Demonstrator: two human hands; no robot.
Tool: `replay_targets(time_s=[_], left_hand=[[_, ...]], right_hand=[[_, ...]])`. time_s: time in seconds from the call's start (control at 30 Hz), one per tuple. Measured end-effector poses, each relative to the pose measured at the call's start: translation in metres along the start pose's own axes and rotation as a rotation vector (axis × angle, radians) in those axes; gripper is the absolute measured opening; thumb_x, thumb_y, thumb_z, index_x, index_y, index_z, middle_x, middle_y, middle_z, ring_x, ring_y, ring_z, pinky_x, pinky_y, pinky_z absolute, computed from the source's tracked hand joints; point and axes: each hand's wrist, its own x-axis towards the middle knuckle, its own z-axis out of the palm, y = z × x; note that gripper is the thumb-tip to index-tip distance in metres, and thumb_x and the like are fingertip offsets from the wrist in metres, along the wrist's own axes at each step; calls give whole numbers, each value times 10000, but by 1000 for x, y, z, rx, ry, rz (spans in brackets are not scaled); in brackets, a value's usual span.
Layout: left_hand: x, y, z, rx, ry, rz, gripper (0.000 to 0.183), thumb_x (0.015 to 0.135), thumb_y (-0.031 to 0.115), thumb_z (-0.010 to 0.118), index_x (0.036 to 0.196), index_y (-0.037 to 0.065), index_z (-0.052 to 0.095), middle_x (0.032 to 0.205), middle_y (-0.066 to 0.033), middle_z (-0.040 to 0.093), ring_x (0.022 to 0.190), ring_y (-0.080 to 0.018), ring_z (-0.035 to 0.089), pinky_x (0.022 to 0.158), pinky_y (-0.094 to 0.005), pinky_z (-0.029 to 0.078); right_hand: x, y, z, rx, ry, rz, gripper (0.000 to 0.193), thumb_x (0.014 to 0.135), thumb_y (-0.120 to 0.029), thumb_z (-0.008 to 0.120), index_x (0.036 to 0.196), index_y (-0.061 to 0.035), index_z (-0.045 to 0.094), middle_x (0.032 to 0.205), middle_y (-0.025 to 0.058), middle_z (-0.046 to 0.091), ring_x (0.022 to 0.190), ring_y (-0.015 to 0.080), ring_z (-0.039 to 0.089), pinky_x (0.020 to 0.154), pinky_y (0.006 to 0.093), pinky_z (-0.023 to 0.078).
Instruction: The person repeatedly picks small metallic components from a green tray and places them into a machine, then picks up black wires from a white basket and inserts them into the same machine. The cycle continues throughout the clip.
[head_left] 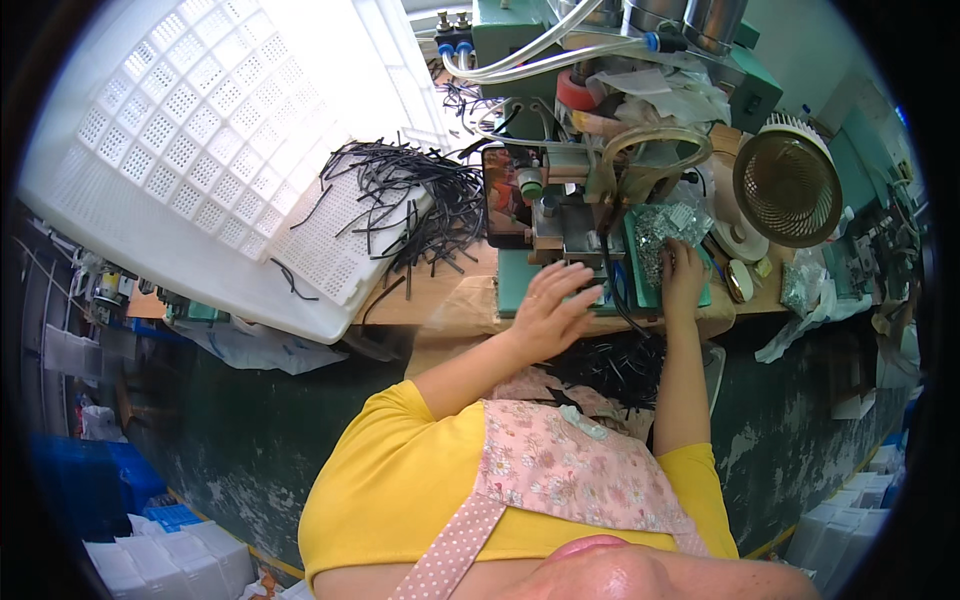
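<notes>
My left hand (553, 312) hovers at the front of a small green bench machine (577, 222), its fingers spread and nothing visible in them. Below the machine's metal head lies a metal work block (580, 243). To the right, my right hand (683, 278) reaches into a green tray (642, 293) of small shiny metal parts (655, 232). Its fingers are bent down together at the parts, and whatever they pinch is too small to make out. A black cable (610, 275) runs down between my hands.
At left, a white perforated plastic crate (325, 315) lies tipped, with many black strips (415, 195) spilling onto the table. More black strips (610, 370) sit low near my lap. A phone-like screen (507, 197) stands beside the machine; a round brown basket-like object (790, 187) is at right.
</notes>
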Motion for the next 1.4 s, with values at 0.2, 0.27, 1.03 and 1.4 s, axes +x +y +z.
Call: replay_targets(time_s=[0.2, 0.27, 1.03, 1.4], left_hand=[[-24, -105, -73, 530, -33, -471, 215, 891, 132, 603, 1100, 82, 596, 978, -78, 663, 939, -238, 621, 989, -402, 363], [-35, -138, -99, 896, -195, -494, 169, 859, 246, 628, 965, 116, 610, 868, -59, 657, 851, -218, 626, 927, -392, 382], [-57, -135, -125, 351, 118, -1051, 168, 967, 206, 510, 1053, 67, 473, 909, -136, 679, 811, -269, 676, 684, -374, 505], [104, -14, -83, -294, 174, -638, 193, 986, 137, 502, 1038, -24, 594, 890, -68, 684, 711, -73, 631, 638, -197, 505]], right_hand=[[-4, 7, -6, -153, -82, -21, 168, 873, -119, 617, 1039, -150, 623, 979, 28, 640, 950, 239, 581, 848, 432, 361], [-2, 9, -6, -139, -87, -46, 171, 870, -113, 617, 1036, -153, 627, 961, 31, 637, 932, 243, 583, 842, 434, 362], [-8, -25, -13, 319, 47, 119, 117, 861, -99, 645, 973, -69, 631, 979, 63, 639, 925, 292, 577, 860, 385, 370], [37, -123, -55, 760, -97, 99, 150, 826, -114, 677, 959, -70, 621, 923, 61, 637, 880, 284, 559, 802, 370, 434]])
